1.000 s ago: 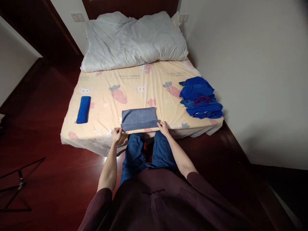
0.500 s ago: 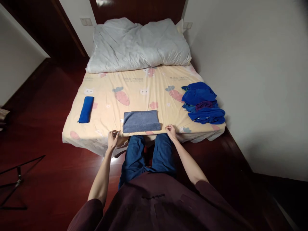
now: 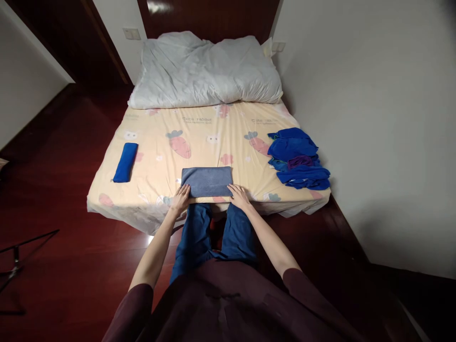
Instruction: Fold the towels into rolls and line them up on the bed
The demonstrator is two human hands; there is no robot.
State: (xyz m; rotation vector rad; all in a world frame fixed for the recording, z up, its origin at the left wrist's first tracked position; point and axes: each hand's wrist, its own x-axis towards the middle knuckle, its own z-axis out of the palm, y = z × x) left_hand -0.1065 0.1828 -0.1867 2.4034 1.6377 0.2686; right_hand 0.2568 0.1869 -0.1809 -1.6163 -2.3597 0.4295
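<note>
While both my palms press on it, the grey-blue towel (image 3: 208, 180) lies at the near edge of the bed (image 3: 149, 173), just in front of my knees. It is a flat oblong, a strip folded up along its near side. My left hand (image 3: 181, 197) rests on its left end, my right hand (image 3: 239, 195) on its right, each opened out with fingers loosely straight, gripping nothing. Half a second ago both hands were off the towel, to either side, and the strip stood out more plainly. On the sheet (image 3: 213, 154) I read "Cute rabbit", with a smaller line too blurred to make out. Well to the left lies a folded blue cloth (image 3: 126, 162); to the right, a blue heap (image 3: 294, 145) with a purple cloth (image 3: 300, 162) in it.
</note>
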